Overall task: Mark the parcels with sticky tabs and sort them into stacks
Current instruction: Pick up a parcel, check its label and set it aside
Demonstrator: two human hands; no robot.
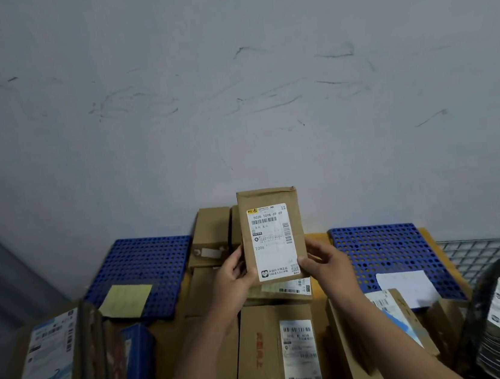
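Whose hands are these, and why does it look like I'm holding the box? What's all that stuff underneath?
No machine here, only a person. A camera worn on their head looks forward and down, so you see what they see. The left hand and right hand hold a small brown parcel upright by its lower sides, its white label facing the camera. Below lie more cardboard parcels and a black parcel. Behind are two blue mats with holes: the left mat carries a yellow sticky note, the right mat a white sheet.

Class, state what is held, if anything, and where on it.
The left hand and right hand hold the brown parcel by its lower side edges.
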